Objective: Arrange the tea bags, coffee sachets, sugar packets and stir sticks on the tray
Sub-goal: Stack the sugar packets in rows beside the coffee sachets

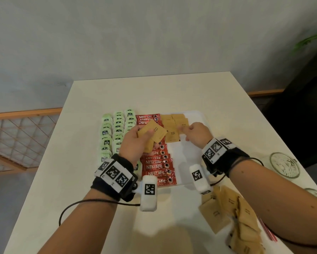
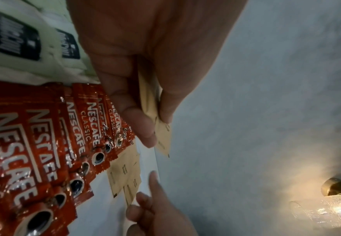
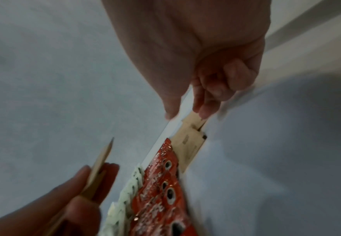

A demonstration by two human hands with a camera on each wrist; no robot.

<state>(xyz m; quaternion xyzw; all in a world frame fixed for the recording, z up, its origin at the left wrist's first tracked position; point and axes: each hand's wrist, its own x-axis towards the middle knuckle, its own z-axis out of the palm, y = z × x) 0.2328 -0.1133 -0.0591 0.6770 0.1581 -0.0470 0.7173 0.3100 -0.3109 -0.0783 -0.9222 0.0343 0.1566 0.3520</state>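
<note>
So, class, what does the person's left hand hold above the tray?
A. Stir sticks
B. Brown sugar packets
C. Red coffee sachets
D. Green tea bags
B: the left hand holds a small stack of brown sugar packets above the red coffee sachets.

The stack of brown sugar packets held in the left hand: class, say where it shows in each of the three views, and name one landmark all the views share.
Head: stack of brown sugar packets left of centre, above the red coffee sachets.
Left wrist: seen edge-on at centre, pinched by the left hand.
Right wrist: lower left, edge-on between fingers.
Shared landmark: the red coffee sachets row.
</note>
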